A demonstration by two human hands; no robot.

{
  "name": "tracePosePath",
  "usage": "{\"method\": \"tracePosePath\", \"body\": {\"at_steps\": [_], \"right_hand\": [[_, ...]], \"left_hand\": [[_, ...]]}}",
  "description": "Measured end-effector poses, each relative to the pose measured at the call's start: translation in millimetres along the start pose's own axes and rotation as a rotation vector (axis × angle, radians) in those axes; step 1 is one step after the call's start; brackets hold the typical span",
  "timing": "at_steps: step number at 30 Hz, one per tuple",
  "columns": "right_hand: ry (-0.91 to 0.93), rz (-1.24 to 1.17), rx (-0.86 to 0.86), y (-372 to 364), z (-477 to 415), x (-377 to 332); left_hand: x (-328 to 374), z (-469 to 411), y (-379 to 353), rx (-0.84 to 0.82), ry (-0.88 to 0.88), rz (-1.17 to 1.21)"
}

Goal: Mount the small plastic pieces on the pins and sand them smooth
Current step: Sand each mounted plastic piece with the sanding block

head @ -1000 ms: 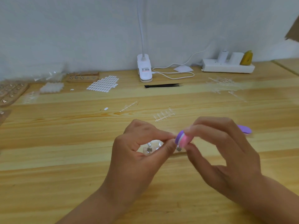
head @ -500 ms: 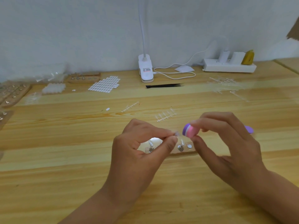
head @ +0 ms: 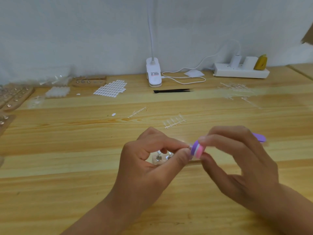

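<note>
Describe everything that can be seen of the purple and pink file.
The file is a flat stick in layers: purple, white and pink, like foam. The right hand pinches it between thumb and fingers. Its rounded near end meets a small plastic piece pinched by the left hand; its purple far end shows behind the right hand.

Bright, even, soft light; shadows faint. Right hand (head: 240, 167) motion-blurred at the fingertips. Far-left clutter smeared, out of focus. Wide-angle bending at edges. Mild sheen on near table (head: 67, 192).
</note>
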State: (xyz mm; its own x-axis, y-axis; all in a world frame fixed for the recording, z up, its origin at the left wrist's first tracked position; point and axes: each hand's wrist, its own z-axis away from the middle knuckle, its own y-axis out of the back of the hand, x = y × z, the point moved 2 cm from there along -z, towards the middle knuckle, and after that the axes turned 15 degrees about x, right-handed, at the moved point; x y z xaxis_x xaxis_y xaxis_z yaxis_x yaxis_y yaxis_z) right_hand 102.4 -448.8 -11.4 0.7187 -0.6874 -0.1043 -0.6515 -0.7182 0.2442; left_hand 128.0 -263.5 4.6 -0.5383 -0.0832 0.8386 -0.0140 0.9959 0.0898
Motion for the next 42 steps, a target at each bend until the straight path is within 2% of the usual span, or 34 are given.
{"method": "tracePosePath", "body": {"at_steps": [3, 8, 12, 17, 22, 26, 30, 34, 39, 42], "right_hand": [[-0.037, 0.038, 0.025, 3, -3, 7], [0.039, -0.046, -0.006, 2, 0, -2], [-0.069, 0.033, 0.012, 2, 0, 11], [0.021, -0.054, -0.016, -1, 2, 0], [-0.071, -0.012, -0.027, -2, 0, 9], [0.001, -0.080, -0.036, -4, 4, -1], [-0.048, -0.019, -0.043, -1, 1, 8], [0.017, -0.069, -0.025, -2, 2, -1], [-0.022, -0.027, -0.031, -1, 1, 8], [0.028, -0.071, -0.017, -3, 3, 1]], "left_hand": [[-3, 1, 2, -0.020, 0.050, 0.060], [-5, 3, 0, -0.064, 0.091, 0.092], [-10, 1, 0, -0.058, 0.165, 0.148], [-12, 3, -5, -0.138, 0.214, 0.187], [-14, 0, -4, -0.131, 0.206, 0.169], [-15, 1, -6, -0.157, 0.210, 0.172], [-14, 1, -5, -0.169, 0.193, 0.146], [-11, 3, -7, -0.189, 0.161, 0.135], [-9, 3, -6, -0.183, 0.147, 0.104], [-7, 5, -7, -0.184, 0.080, 0.021]]}}
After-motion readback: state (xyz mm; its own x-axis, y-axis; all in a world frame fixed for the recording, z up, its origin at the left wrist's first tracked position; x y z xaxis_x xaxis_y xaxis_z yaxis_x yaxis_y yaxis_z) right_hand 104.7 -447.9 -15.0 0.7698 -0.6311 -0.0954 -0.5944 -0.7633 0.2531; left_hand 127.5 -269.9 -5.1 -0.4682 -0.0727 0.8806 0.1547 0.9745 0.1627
